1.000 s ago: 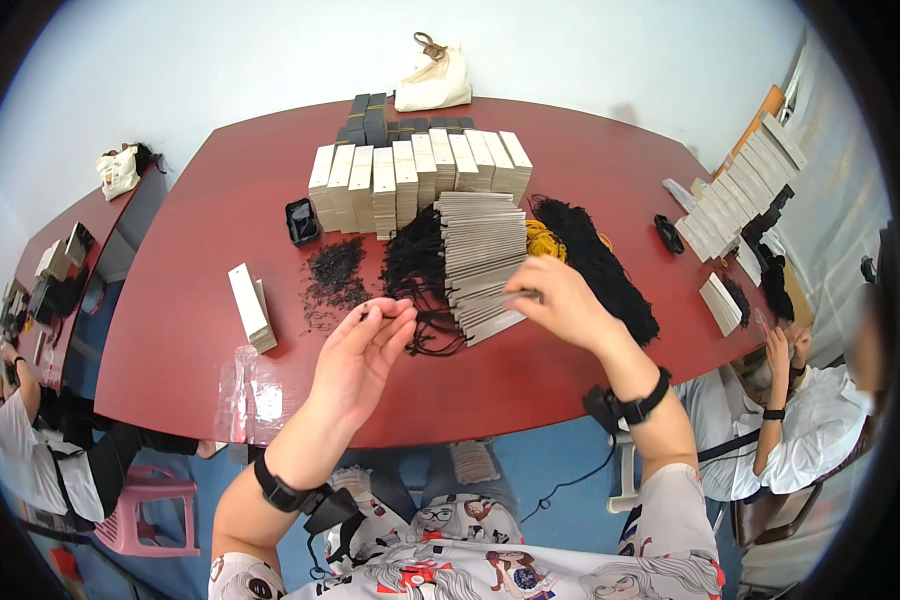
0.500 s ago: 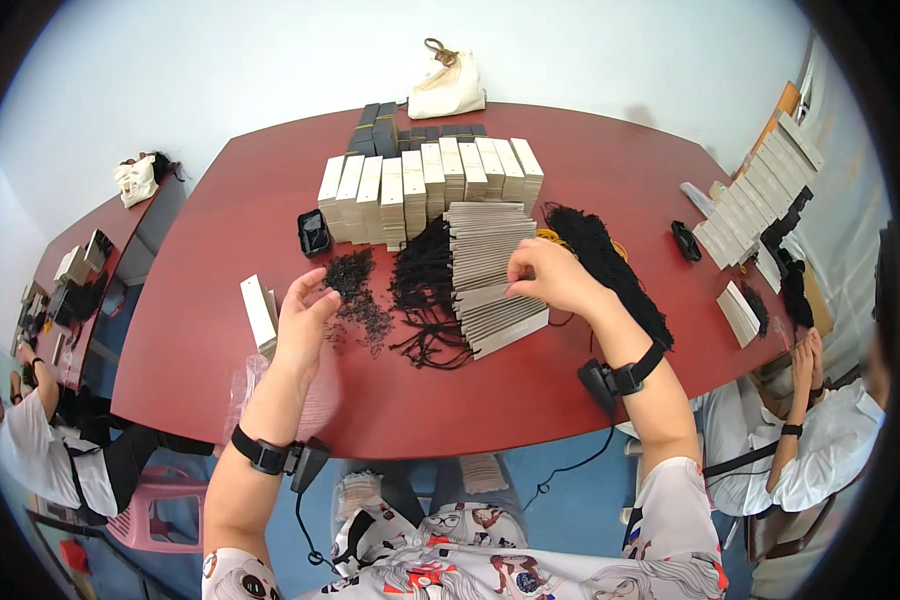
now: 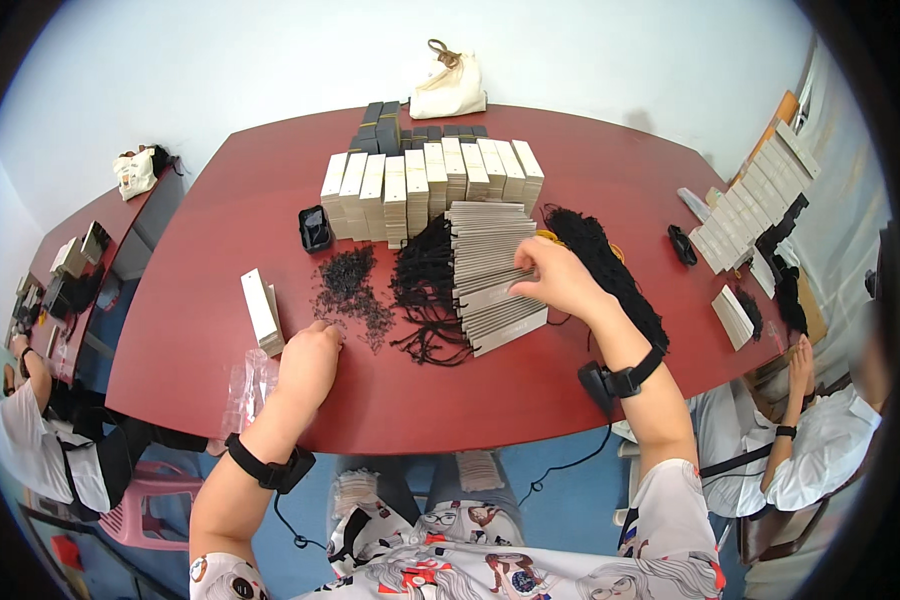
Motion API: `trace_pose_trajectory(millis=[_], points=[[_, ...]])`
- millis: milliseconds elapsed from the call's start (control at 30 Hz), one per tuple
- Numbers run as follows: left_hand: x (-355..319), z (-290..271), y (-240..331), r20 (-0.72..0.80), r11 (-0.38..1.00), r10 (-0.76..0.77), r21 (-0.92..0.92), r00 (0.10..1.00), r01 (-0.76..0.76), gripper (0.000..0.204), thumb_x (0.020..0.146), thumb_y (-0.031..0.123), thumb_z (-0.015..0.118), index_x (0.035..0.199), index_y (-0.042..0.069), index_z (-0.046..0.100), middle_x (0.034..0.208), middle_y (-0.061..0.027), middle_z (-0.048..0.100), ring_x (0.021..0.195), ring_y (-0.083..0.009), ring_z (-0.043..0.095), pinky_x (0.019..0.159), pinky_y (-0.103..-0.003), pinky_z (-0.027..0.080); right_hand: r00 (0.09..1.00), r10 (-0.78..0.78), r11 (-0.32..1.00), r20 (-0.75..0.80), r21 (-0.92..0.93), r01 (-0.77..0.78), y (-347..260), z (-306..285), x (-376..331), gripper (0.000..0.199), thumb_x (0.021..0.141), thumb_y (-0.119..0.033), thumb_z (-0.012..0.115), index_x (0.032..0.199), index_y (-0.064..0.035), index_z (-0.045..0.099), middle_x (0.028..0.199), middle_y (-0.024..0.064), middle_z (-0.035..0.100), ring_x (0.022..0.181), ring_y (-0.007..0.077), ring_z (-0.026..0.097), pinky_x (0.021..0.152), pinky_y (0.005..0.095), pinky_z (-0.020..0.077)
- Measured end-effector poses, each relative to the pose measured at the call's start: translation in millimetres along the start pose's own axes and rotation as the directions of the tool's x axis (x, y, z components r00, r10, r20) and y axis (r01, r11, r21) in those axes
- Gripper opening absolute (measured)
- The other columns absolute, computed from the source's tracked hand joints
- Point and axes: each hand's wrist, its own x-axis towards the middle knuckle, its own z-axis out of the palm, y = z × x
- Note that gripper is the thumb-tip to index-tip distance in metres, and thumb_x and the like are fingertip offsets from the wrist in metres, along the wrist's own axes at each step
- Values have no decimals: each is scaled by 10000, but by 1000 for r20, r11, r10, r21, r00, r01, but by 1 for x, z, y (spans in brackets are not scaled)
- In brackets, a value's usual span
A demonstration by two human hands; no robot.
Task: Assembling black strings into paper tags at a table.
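Lowered left hand [image 3: 312, 358] near cards [image 3: 261, 310], beside black bits [image 3: 350, 280]; curled right hand [image 3: 548, 274] over tags [image 3: 485, 240]; can't tell either grip.

The person wears black wristbands [image 3: 638, 374] and a figure-printed shirt [image 3: 470, 562].

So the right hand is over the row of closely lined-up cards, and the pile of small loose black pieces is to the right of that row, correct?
Not quite: the small loose black pieces lie to the left of the row of cards, as the head view shows. The right hand is indeed over that row.
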Motion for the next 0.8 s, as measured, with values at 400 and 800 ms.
trace_pose_trajectory(millis=[400, 800], points=[[0, 12, -6, -80, 989, 98, 117, 992, -88, 58, 752, 59, 565, 789, 16, 558, 757, -157, 574, 737, -329, 590, 663, -411, 483, 815, 547, 791, -194, -201, -578, 115, -22, -58, 247, 635, -214, 764, 749, -42, 628, 714, 102, 637, 692, 233, 623, 657, 339, 479], [-73, -45, 24, -3, 692, -126, -717, 992, 85, 104, 788, -61, 522, 855, 11, 489, 705, -102, 589, 645, -225, 614, 581, -285, 474, 689, 641, 767, -340, 325, -553, 117, -53, -54, 147, 753, -162, 665, 739, -20, 629, 692, 58, 640, 622, 106, 569, 576, 237, 427]])
